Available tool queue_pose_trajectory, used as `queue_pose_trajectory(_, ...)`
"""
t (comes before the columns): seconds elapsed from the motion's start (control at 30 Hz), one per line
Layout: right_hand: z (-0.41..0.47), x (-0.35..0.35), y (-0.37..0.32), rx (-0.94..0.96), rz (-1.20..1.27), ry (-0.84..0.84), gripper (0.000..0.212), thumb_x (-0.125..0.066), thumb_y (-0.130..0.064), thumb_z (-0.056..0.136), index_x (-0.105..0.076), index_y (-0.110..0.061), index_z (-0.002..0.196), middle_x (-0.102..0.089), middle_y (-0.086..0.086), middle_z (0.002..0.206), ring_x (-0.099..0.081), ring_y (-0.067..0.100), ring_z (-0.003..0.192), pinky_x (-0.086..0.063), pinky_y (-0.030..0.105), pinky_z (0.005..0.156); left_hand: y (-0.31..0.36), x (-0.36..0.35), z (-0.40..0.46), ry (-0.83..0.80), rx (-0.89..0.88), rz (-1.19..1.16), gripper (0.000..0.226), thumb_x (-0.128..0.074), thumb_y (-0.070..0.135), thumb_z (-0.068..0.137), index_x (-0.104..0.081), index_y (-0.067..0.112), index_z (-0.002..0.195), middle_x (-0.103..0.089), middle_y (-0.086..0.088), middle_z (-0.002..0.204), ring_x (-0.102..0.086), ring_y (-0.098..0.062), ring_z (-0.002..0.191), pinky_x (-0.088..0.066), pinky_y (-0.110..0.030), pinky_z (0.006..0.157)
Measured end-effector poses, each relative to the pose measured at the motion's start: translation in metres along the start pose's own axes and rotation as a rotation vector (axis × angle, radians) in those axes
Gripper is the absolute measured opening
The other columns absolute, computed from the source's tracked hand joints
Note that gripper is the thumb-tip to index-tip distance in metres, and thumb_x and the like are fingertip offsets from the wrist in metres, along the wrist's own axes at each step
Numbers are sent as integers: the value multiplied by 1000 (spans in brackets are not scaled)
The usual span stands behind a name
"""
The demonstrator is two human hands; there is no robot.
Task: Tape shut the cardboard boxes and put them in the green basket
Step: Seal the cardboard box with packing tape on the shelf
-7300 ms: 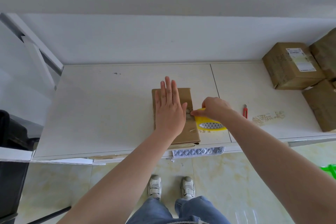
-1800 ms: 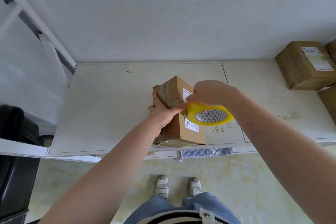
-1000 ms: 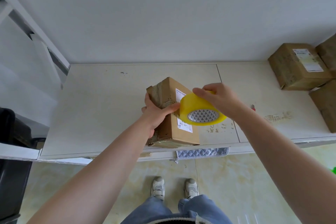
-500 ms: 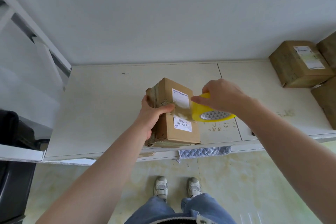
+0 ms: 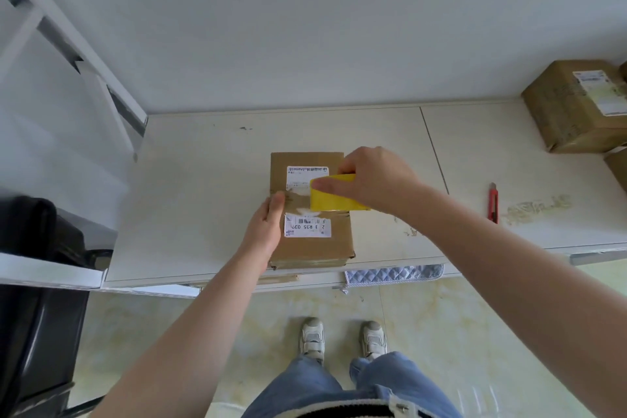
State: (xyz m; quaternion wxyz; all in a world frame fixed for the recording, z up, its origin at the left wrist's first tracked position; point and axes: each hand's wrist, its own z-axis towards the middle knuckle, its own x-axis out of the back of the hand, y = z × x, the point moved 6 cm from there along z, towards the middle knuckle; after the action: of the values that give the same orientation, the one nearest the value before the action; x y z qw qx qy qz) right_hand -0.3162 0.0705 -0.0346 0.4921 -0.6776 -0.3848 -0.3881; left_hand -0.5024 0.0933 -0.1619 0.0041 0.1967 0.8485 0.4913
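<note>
A small cardboard box (image 5: 310, 248) lies flat near the table's front edge, two white labels facing up. My left hand (image 5: 266, 227) rests against its left side, thumb pressed on a clear tape strip across the top. My right hand (image 5: 373, 180) grips a yellow tape roll (image 5: 334, 197) held on edge over the box's right half, tape running from it to my thumb. The green basket is out of view.
A red utility knife (image 5: 493, 202) lies on the white table (image 5: 203, 197) to the right. More cardboard boxes (image 5: 573, 105) are stacked at the far right. A black chair (image 5: 37, 282) stands at left. A quilted cloth (image 5: 393, 273) hangs under the table edge.
The box was tilted up on its edge in my left hand; now it lies flat, labels up. My right hand drew the tape roll across its top.
</note>
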Motion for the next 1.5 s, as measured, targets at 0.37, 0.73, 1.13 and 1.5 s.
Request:
queue_pose_trajectory(0.37, 23, 15, 42, -125, -272, -89, 65, -56, -83, 69, -52, -18, 64, -54, -3, 60, -49, 13, 57, -34, 26, 53, -8, 9, 12, 90, -21, 45, 31, -39, 46, 103, -66, 33, 94, -66, 23, 82, -57, 8, 78, -38, -13, 63)
queue_pose_trajectory(0.73, 36, -67, 109, -287, 11, -251, 90, -56, -87, 59, -73, -3, 83, -70, 10, 69, -58, 16, 54, -48, 30, 59, -3, 9, 17, 85, -129, 294, 45, -32, 46, 104, -67, 17, 104, -72, -2, 93, -65, -25, 92, -50, -37, 77)
queue_pose_trajectory(1.13, 35, -72, 105, -305, -38, -316, 78, -55, -89, 59, -55, -11, 64, -52, 1, 57, -52, 17, 55, -40, 29, 57, 54, -17, 1, 330, -495, 1061, 69, -29, 38, 103, 2, 6, 155, 12, -19, 161, 5, -34, 150, 3, -47, 121)
queue_pose_trajectory(1.5, 30, -74, 105, -343, -36, -285, 80, -54, -92, 57, -49, -12, 63, -50, 0, 56, -50, 17, 55, -36, 29, 54, 45, -55, 18, 111, -581, 1328, 70, -3, 52, 97, 18, 16, 153, 22, -11, 161, 19, -26, 149, 9, -46, 121)
